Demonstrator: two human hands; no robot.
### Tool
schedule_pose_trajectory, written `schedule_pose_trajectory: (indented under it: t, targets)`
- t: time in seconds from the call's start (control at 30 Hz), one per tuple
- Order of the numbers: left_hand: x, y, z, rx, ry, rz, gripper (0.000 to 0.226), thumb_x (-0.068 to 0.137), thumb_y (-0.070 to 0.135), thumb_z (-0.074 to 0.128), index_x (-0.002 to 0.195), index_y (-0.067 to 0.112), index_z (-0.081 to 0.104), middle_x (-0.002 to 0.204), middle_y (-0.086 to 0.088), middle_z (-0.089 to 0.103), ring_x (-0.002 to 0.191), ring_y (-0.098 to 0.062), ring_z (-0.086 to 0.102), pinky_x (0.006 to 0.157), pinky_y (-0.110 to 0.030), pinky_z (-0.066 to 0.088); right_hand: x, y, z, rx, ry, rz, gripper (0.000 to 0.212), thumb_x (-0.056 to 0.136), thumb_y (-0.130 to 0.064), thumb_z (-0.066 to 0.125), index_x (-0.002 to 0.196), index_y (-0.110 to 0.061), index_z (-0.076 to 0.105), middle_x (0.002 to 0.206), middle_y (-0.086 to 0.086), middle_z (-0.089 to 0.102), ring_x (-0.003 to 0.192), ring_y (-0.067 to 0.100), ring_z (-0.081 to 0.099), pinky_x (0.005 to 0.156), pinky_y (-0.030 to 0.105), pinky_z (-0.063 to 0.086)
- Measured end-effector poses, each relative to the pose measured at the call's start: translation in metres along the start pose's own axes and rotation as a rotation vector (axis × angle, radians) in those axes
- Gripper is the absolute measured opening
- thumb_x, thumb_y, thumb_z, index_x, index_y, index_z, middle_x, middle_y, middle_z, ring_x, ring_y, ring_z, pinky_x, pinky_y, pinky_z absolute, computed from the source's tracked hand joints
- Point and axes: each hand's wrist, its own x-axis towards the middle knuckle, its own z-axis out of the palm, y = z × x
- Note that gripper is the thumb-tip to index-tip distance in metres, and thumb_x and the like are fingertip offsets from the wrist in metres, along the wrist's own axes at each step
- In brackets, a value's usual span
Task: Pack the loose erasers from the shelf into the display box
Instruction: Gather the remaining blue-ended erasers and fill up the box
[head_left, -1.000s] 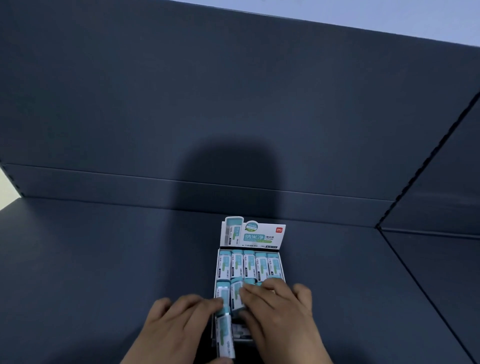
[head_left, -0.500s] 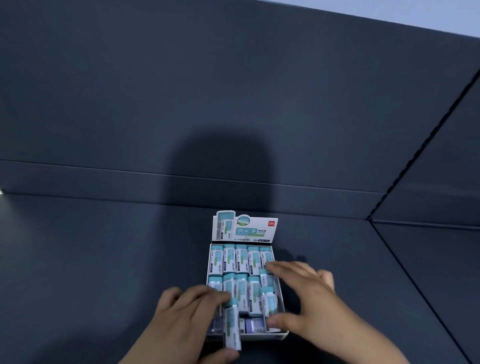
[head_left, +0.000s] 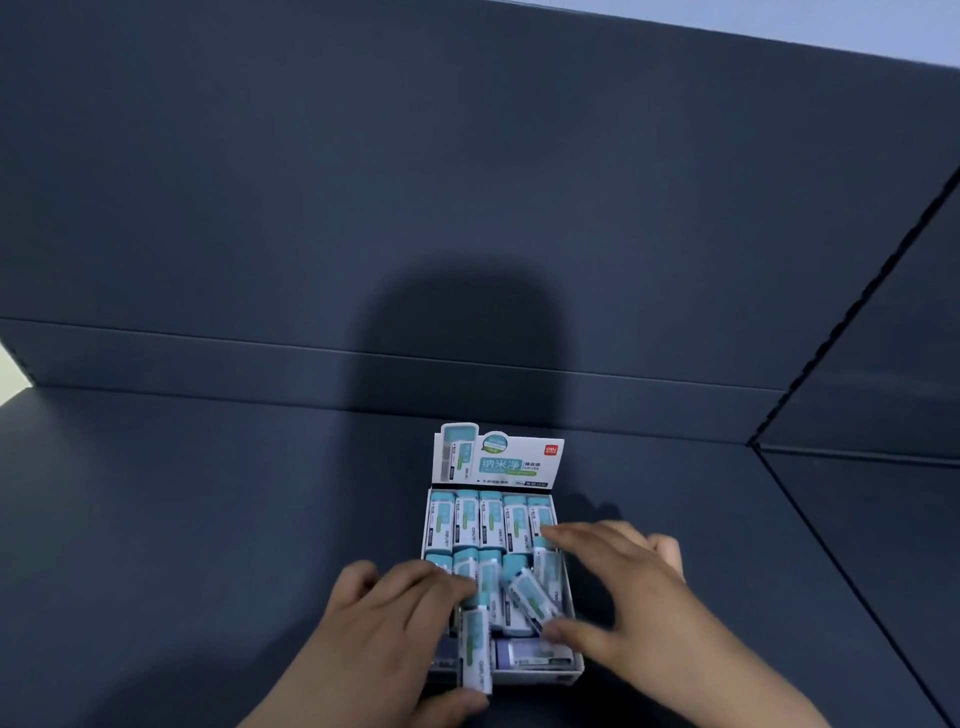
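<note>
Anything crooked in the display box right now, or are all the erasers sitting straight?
One eraser lies slanted across the near right of the display box, on top of its neighbours rather than in line. The back row sits straight. The left hand holds another eraser at the front edge, not yet seated.

1. The left hand is covering the display box's near-left corner and the erasers beneath it.
2. Both wrists are running off the bottom edge.
3. Small print on the header card, beyond the right hand, is staying unreadable.
</note>
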Motion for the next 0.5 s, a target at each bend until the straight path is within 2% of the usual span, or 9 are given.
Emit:
schedule_pose_trajectory:
  t: [0.07,0.13,0.23,0.3,0.43,0.5]
  targets:
    - [0.0013,0.0007,0.0001,0.008,0.018,0.018,0.058,0.063,0.070,0.037,0.103,0.032,0.052,0.090,0.023,0.065,0.097,0.004,0.043,0.076,-0.025,0.029,-0.0022,0.0001,0.0003,0.009,0.026,0.001,0.056,0.074,-0.068,0.047,0.123,-0.064,0.020,0.126,-0.041,0.030,0.121,-0.020,0.016,0.099,0.013,0.006]
    - [0.0027,0.0015,-0.0002,0.007,0.013,0.024,0.058,0.062,0.069,0.037,0.099,0.031,0.060,0.089,0.023,0.066,0.096,0.004,0.047,0.076,-0.025,0.029,-0.0037,-0.0001,0.0006,0.002,-0.012,-0.009,0.053,0.076,-0.069,0.044,0.122,-0.067,0.016,0.131,-0.044,0.022,0.123,-0.019,0.014,0.100,0.014,0.005]
    - [0.0031,0.0028,-0.0012,0.016,-0.039,0.017,0.060,0.063,0.070,0.036,0.087,0.027,0.071,0.088,0.024,0.065,0.087,0.007,0.060,0.076,-0.022,0.029,-0.0037,0.0021,0.0006,-0.022,-0.106,-0.025,0.069,0.071,-0.071,0.051,0.126,-0.064,0.010,0.132,-0.048,0.001,0.122,-0.023,-0.003,0.097,0.008,-0.004]
    - [0.0024,0.0031,-0.0015,0.002,-0.057,0.017,0.059,0.065,0.070,0.036,0.088,0.028,0.071,0.090,0.025,0.065,0.086,0.008,0.061,0.077,-0.021,0.029,-0.0034,0.0017,-0.0008,-0.027,-0.130,-0.015,0.076,0.070,-0.068,0.055,0.129,-0.062,0.008,0.130,-0.049,-0.001,0.120,-0.025,-0.006,0.097,0.007,-0.005]
    - [0.0009,0.0030,-0.0008,-0.032,-0.061,0.008,0.059,0.065,0.070,0.036,0.092,0.030,0.070,0.092,0.026,0.065,0.087,0.009,0.061,0.076,-0.021,0.030,-0.0024,-0.0037,-0.0019,-0.078,-0.059,-0.010,0.069,0.073,-0.054,0.057,0.135,-0.051,0.026,0.125,-0.042,0.024,0.120,-0.016,0.017,0.096,0.012,0.002]
    - [-0.0002,0.0032,-0.0005,-0.043,-0.062,0.002,0.059,0.065,0.071,0.035,0.092,0.031,0.070,0.093,0.027,0.065,0.087,0.010,0.060,0.077,-0.021,0.030,-0.0029,-0.0054,-0.0041,-0.123,-0.023,-0.007,0.067,0.074,-0.052,0.054,0.135,-0.047,0.029,0.124,-0.036,0.037,0.117,-0.014,0.023,0.095,0.014,0.003]
